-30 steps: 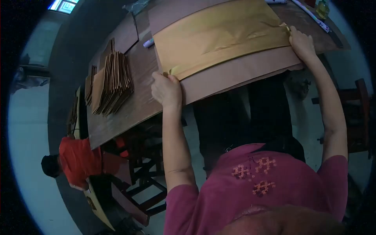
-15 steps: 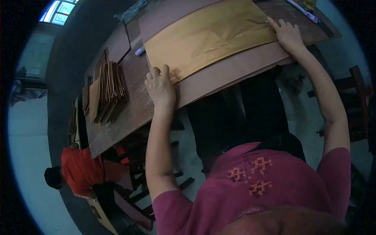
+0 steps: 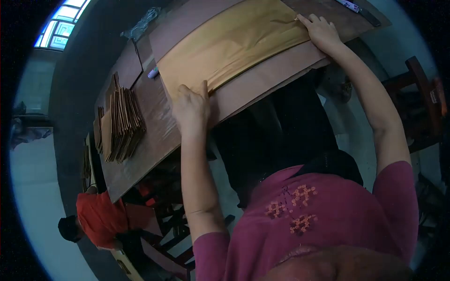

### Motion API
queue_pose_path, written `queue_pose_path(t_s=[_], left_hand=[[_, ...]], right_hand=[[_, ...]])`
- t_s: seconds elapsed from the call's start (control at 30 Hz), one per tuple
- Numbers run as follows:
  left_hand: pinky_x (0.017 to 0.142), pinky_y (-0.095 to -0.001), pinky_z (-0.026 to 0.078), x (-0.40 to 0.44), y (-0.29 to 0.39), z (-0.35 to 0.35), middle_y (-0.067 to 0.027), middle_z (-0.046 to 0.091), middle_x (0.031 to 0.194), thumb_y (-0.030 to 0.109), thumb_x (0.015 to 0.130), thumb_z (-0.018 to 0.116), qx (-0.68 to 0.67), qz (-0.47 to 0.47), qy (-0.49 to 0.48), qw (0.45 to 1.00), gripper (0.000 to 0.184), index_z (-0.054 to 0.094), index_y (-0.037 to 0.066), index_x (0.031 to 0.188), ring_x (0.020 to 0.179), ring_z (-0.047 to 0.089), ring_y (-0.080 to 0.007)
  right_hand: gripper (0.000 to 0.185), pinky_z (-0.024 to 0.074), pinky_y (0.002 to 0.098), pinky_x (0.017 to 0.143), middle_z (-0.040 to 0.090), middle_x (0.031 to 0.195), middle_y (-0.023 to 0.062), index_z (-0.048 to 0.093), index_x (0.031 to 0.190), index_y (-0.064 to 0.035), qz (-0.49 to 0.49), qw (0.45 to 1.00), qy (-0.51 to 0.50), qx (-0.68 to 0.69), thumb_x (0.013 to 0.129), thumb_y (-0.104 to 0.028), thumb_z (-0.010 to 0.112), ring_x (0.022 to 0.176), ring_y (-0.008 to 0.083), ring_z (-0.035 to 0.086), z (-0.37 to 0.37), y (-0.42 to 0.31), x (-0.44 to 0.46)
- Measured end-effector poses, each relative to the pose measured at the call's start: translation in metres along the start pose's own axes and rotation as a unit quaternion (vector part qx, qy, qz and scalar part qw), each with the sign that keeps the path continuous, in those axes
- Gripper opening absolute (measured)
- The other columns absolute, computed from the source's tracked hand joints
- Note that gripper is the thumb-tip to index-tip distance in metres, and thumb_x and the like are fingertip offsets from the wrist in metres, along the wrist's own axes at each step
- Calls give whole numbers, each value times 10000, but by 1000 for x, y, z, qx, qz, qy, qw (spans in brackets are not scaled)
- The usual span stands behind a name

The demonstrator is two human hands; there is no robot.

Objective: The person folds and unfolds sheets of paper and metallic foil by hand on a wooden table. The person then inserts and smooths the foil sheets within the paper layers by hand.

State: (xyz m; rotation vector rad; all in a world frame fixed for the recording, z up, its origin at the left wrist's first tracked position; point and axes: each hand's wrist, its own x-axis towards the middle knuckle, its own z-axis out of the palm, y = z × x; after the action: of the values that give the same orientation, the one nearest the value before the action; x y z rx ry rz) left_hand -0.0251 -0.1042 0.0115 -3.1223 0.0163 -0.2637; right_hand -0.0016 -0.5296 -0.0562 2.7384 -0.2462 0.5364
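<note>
A wrinkled golden sheet (image 3: 234,42) lies across a larger pinkish-brown board or sheet (image 3: 269,77) on the table. My left hand (image 3: 190,107) rests on the golden sheet's near left corner, fingers apart, with that corner partly hidden beneath it. At the sheet's right end, my right hand (image 3: 321,33) lies with spread fingers, its fingertips touching the edge. Small creases run along the golden sheet's near edge between the two hands.
Stacked folded brown cardboard pieces (image 3: 124,124) stand on the table (image 3: 154,136) at left. A white-purple roll end (image 3: 153,72) and clear plastic (image 3: 143,23) lie farther back. A person in red (image 3: 101,218) is at lower left. A wooden chair (image 3: 417,103) stands at right.
Both hands have loosened from their grip on the golden sheet's corners and now lie on it with fingers apart. The whole view has shifted, so the table appears farther left.
</note>
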Motion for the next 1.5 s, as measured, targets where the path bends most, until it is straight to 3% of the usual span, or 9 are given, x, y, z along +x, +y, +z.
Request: queue_pose_path(t_s=[0.2,0.3,0.7,1.0,1.17,1.23,1.3,1.33,1.5], left_hand=[[844,-508,532,-6,14,44,-328,634,1080,739,852,521,62,-37,85,994,954,471,-95,1312,1013,650,-448],[871,-502,525,-12,17,33,-326,601,1156,756,829,539,62,-57,63,994,1017,431,-99,1370,1067,620,-451],[899,-515,508,-7,14,36,-328,608,1139,760,827,533,38,-48,37,997,857,581,-35,1142,1065,618,-455],[920,-496,493,-11,20,30,-351,591,1163,759,855,466,56,-56,30,996,910,571,-66,1224,1080,604,-463],[919,-497,492,-8,18,35,-356,587,1171,757,859,460,68,-57,26,996,914,570,-70,1234,1100,596,-463],[924,-500,489,-9,20,34,-369,580,1173,760,858,461,73,-64,27,995,916,574,-68,1231,1110,593,-465],[923,-500,491,-11,20,34,-375,577,1171,766,857,458,73,-61,25,995,921,576,-69,1228,1107,593,-469],[922,-500,492,-10,20,33,-381,575,1169,772,856,455,73,-63,26,995,926,578,-69,1224,1105,593,-473],[912,-498,503,-7,18,44,-387,576,1160,777,858,453,91,-52,46,993,919,584,-65,1202,1092,597,-482]], right_hand=[[568,462,591,937,509,1284,113,374,1511,-256,7,1000,-4,23,968,-101,436,1182,342,532,-4,3,-1],[553,444,598,965,504,1290,110,379,1509,-259,8,999,-23,48,976,-115,417,1203,349,515,-7,0,0],[518,369,592,1045,485,1371,104,404,1496,-278,31,991,-64,112,998,-133,398,1275,341,473,-29,-1,-4],[558,386,543,1053,494,1376,139,391,1503,-266,34,985,-67,158,972,-101,442,1287,363,474,-25,15,1],[461,442,510,986,546,1249,183,502,1393,-117,102,985,69,122,934,-117,469,1215,362,524,-47,26,-7],[400,455,513,964,561,1229,182,537,1321,-67,25,976,148,161,928,-120,487,1181,367,537,-80,-8,-13],[387,453,499,967,548,1294,177,545,1287,-35,-193,963,179,65,921,-155,510,1202,352,529,-116,-56,-32],[464,403,489,1053,507,1392,178,520,1332,-6,-178,946,154,223,941,-255,521,1292,336,477,-119,-93,-38],[661,226,473,1192,420,1496,197,432,1440,19,-267,925,-7,270,982,-456,482,1420,335,354,-136,-182,-67]])
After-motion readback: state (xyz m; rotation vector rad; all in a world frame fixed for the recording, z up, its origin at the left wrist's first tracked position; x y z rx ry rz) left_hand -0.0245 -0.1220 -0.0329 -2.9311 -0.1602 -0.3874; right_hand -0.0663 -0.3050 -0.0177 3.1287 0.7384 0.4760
